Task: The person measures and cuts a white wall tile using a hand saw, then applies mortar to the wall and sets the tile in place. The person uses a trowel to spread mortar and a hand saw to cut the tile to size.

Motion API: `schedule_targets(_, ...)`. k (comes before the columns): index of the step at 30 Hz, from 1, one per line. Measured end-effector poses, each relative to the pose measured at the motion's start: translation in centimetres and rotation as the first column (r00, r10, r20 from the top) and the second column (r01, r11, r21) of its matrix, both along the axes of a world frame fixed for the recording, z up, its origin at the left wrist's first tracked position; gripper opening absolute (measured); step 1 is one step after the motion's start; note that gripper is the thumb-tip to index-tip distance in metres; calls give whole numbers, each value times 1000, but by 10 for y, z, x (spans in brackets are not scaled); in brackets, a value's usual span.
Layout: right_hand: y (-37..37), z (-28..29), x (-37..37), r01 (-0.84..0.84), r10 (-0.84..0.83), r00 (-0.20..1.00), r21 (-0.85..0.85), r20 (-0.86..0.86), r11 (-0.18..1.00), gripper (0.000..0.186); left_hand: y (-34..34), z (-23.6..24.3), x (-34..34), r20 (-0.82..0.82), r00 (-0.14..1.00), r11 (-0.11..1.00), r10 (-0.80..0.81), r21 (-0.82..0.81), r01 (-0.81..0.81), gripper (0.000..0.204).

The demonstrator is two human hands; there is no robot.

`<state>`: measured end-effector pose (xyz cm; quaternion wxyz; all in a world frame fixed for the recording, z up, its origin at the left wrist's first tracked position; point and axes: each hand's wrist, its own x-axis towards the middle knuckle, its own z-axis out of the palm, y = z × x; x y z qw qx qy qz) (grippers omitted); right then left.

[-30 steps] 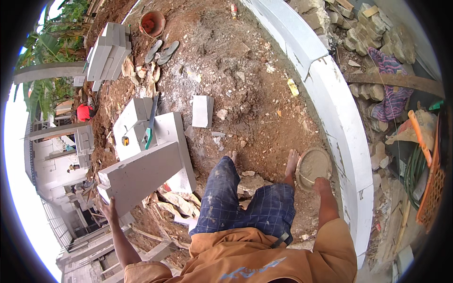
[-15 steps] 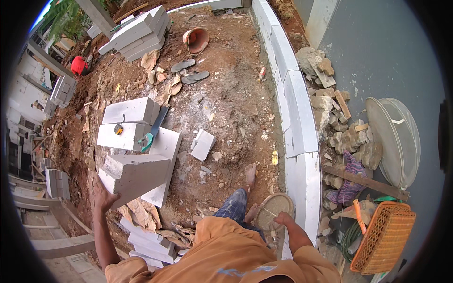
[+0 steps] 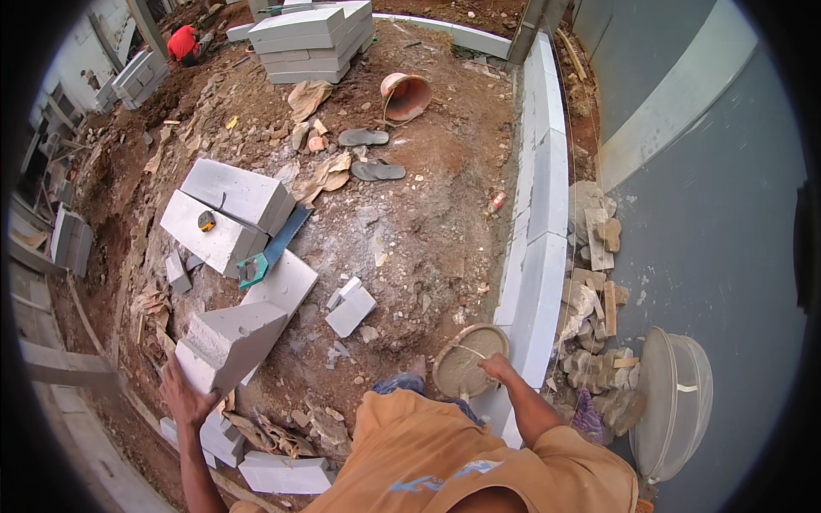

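My left hand (image 3: 186, 392) is closed on the near end of a white lightweight concrete block (image 3: 248, 338), tilted over a flat block (image 3: 286, 278). A round bucket (image 3: 440, 383) of grey wet mortar hangs low by its cord-like handle from my right hand (image 3: 498, 368), closed on it beside the low white block wall (image 3: 534, 291). Beyond the held block, a handsaw (image 3: 282, 244) with a teal grip leans against a pair of blocks (image 3: 244, 190). On the nearer of these lies a yellow and black tape measure (image 3: 206, 221).
Broken block pieces (image 3: 351, 308) and grey sandals (image 3: 376, 171) lie on the rubble-strewn soil. Farther off are a tipped bucket (image 3: 405, 97) and stacked blocks (image 3: 312, 38). A string line (image 3: 571, 154) runs along the wall. A person in red (image 3: 182, 44) crouches far left.
The view has turned, and the scene has shifted in it. The mortar bucket has come forward along the wall with my right hand. My left hand keeps its hold on the block.
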<state>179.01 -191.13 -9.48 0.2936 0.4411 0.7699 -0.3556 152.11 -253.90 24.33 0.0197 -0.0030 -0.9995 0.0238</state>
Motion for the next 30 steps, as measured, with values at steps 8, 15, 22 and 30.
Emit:
schedule_targets(8,200,92,-178,91,-48,963,154,-266,984,60,117,-41,40,-110,825,821,555,231,-522,119)
schedule_targets(15,411,125,-379,-16,-18,876,-66,-481,998,63,301,-53,24,-98,697,703,711,65,-708,120)
schedule_targets(22,546,112,-531,-83,45,927,-86,-373,993,69,521,-33,-51,104,736,730,669,-281,-623,116)
schedule_targets(30,731,95,-713,-23,8,916,-32,-400,999,69,639,-80,-98,392,777,709,493,337,-620,77)
